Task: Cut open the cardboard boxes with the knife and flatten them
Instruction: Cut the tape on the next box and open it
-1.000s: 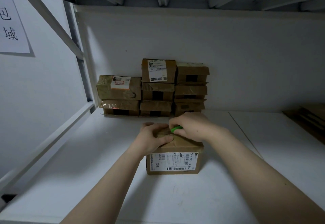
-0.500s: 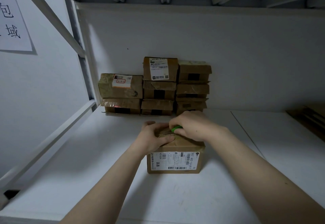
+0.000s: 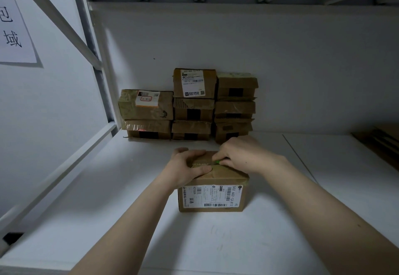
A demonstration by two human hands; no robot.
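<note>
Hardly anything has moved: the left hand (image 3: 185, 166) still grips the cardboard box (image 3: 212, 197) by its top, fingers curled over the far edge. The right hand (image 3: 239, 156) pinches the green-handled knife (image 3: 217, 162) against the box top. The box sits mid-shelf (image 3: 129, 210), near the stacked boxes (image 3: 194, 110).

Matt brown cardboard box (image 3: 212, 190), glossy tape (image 3: 224, 172).

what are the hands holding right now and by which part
The right hand grips the knife by its green handle, mostly hidden in the fist, over the box top. The left hand holds that box by its top left corner.
</note>
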